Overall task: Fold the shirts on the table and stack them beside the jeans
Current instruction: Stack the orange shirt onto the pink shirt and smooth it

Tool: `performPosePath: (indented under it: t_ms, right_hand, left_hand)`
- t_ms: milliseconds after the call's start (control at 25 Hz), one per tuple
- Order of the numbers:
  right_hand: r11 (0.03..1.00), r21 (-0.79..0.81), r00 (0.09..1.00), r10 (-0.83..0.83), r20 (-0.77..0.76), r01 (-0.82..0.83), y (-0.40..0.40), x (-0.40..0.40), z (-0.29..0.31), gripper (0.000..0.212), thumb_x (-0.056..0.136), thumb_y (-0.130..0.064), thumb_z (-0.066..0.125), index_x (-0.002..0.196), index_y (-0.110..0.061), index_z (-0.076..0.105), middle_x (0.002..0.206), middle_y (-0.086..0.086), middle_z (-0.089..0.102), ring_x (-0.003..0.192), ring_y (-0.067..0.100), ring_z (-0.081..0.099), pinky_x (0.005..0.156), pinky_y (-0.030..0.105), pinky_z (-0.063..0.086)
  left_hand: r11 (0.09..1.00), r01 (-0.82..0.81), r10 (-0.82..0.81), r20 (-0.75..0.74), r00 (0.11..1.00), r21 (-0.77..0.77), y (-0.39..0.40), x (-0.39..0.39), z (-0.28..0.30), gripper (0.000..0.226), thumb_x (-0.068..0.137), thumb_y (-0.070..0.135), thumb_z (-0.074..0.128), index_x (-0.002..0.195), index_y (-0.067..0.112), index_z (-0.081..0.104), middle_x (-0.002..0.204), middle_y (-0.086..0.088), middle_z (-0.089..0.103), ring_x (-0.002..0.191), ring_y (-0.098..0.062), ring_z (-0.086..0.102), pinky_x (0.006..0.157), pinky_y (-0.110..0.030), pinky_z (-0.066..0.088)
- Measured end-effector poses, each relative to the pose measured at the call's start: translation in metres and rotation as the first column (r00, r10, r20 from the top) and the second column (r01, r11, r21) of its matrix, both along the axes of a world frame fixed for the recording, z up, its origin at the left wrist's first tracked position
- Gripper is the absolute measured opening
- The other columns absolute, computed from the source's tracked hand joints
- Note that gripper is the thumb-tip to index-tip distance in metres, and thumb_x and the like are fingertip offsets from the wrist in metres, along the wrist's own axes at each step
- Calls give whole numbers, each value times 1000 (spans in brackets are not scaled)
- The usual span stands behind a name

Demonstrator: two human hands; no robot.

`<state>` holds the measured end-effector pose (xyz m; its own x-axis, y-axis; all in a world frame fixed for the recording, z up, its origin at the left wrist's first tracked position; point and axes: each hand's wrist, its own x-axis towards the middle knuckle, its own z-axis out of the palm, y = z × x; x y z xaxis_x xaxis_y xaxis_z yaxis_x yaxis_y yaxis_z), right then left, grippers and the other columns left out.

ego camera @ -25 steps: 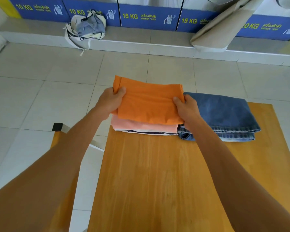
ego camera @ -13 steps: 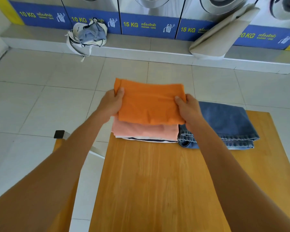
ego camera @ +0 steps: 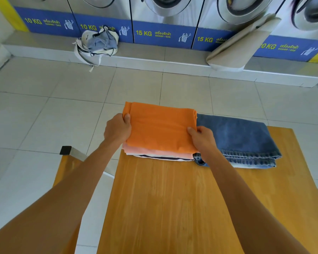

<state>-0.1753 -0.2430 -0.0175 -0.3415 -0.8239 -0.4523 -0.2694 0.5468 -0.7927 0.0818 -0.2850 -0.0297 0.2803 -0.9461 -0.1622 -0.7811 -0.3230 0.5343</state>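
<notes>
A wooden table (ego camera: 173, 208) stands on a pale tiled floor (ego camera: 35, 116), with a row of washing machines (ego camera: 165, 8) well beyond the hands. The left hand (ego camera: 117, 130) and right hand (ego camera: 202, 139) each grip a side edge of a folded orange shirt (ego camera: 160, 127), thumbs on top. It lies on a pile of folded shirts (ego camera: 158, 154), touching folded jeans (ego camera: 242, 140) just right of the right hand. The fingers under the cloth are hidden. A bag (ego camera: 97, 43) sits on the ledge far beyond the left hand.
</notes>
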Motion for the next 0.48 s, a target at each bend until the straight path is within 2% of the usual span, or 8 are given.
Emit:
performPosePath:
  t_ms: [40,120,200,280,320,400,480]
  right_hand:
    - [999,15,999,-42,-7,42,3,-1,0,32,97,-33,56,121,-11,60,110,3,64,97,21,61,80,38,52]
    - [987,-34,985,-161,-54,159,3,-3,4,28,96,-29,54,120,-15,60,110,1,63,97,21,60,75,35,50]
    - [975,-162,965,-182,-189,152,1,0,12,24,96,-24,51,118,-17,57,110,0,62,101,21,60,73,32,50]
    - [946,-308,892,-53,-450,-99,-8,15,19,29,95,-22,50,124,-17,55,128,3,58,121,26,53,92,42,49]
    - [907,-317,811,43,-584,-277,-12,28,20,34,97,-23,48,130,-19,52,141,4,51,134,27,43,105,48,42]
    - [809,-194,610,237,-756,-554,-17,53,15,43,101,-29,38,143,-24,42,159,2,28,149,24,18,118,53,21]
    - [762,-20,477,384,-790,-647,-19,62,-3,51,103,-42,25,152,-28,28,165,1,13,152,22,3,120,54,8]
  left_hand:
    - [1000,4,-2,55,998,-24,2,1,-1,43,101,42,33,109,7,57,99,-11,62,92,-30,62,74,-39,49]
    - [992,19,1,156,988,-127,3,2,0,40,100,36,37,125,9,52,121,-14,59,110,-31,57,89,-43,48]
    - [946,154,-85,242,967,-284,4,-1,4,40,101,28,37,135,9,47,140,-13,49,130,-32,45,106,-46,38]
    - [879,327,-231,289,929,-348,3,-17,11,42,103,25,32,140,10,44,152,-11,38,145,-30,27,118,-48,20]
    - [860,391,-301,294,907,-327,3,-28,11,44,103,26,29,142,11,43,156,-9,32,148,-28,19,120,-48,12]
    - [842,481,-401,315,860,-243,4,-43,6,50,103,33,22,146,14,39,159,-6,25,150,-24,10,121,-49,4]
    - [860,493,-425,354,833,-130,6,-44,-9,58,100,44,14,151,21,30,162,-4,17,151,-23,3,120,-52,0]
